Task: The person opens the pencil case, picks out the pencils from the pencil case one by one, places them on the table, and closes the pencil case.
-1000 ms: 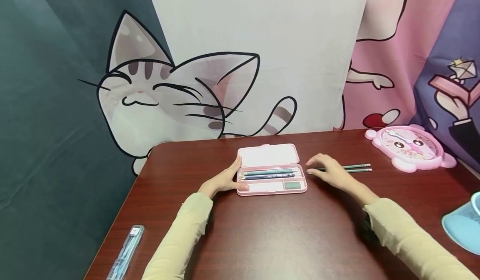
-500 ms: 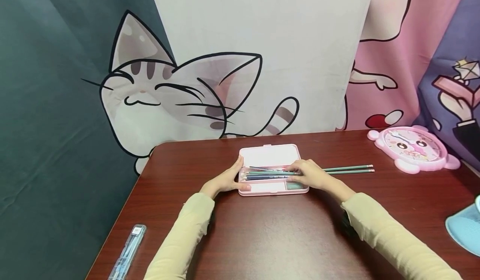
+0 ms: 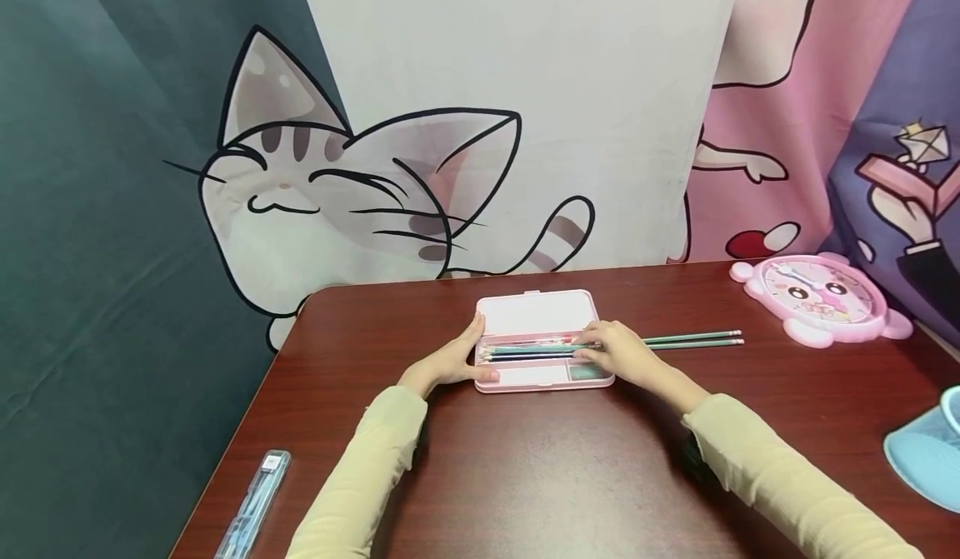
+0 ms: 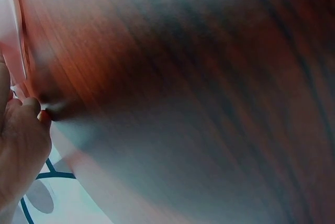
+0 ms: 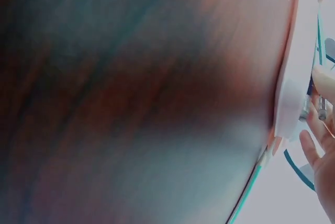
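A pink pencil case (image 3: 536, 312) lies open on the table, its lid folded back. Several pencils (image 3: 525, 352) lie along its long compartment, and a green eraser (image 3: 588, 372) sits in the front right one. My left hand (image 3: 444, 365) grips the case's left end, thumb over the front corner. My right hand (image 3: 626, 354) is over the case's right end, pinching pencils between thumb and fingers; pencil ends show beside the fingers in the right wrist view. Two green pencils (image 3: 697, 339) lie on the table to the right, partly behind that hand.
A pink animal-shaped clock (image 3: 821, 299) lies at the back right. At the right edge is a light blue container (image 3: 926, 451), partly cut off. A clear bluish case (image 3: 253, 505) lies at the front left of the brown table (image 3: 525, 476). A cartoon curtain hangs behind.
My right hand has moved left from beside the green pencils on the table to inside the case. Pencils that were tilted half a second ago now lie flatter. The left hand stays put.
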{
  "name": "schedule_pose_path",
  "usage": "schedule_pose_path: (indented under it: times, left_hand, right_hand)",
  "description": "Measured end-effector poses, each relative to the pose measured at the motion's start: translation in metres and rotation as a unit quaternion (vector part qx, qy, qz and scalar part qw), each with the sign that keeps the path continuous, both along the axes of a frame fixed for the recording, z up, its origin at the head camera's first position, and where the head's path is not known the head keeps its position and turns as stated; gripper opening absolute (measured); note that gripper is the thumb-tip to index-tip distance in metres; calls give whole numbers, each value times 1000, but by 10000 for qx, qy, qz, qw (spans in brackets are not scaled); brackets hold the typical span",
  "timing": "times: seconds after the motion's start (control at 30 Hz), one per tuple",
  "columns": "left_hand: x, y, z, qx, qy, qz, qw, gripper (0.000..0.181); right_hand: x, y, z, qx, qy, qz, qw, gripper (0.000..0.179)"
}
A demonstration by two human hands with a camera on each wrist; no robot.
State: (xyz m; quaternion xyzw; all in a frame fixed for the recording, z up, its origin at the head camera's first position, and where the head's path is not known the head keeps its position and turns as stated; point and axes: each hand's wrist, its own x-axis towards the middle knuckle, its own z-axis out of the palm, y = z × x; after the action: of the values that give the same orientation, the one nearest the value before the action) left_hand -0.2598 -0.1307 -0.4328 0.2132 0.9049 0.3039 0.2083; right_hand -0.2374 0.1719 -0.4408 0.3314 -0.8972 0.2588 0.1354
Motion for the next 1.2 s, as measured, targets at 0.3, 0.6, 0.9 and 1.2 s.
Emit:
schedule_pose_path:
  times: [0.3,0.6,0.9,1.2]
  left_hand:
    - [-1,-1,-2,46,62,-26,10000,105]
    - [-2,-2,-4,124,32,-38,9999,106]
    - [-3,-3,-5,185,-57,8,9998,108]
    - [-3,-2,-4,129,-6,14,9999,109]
  right_hand:
    - [4,28,7,-602,85,82,9981,10]
    - [17,104,11,-661,733,-321,9946,17]
    - [30,165,1,-480,862,-796,9919,19]
    - [28,174,-8,66,812,-1244,9889,18]
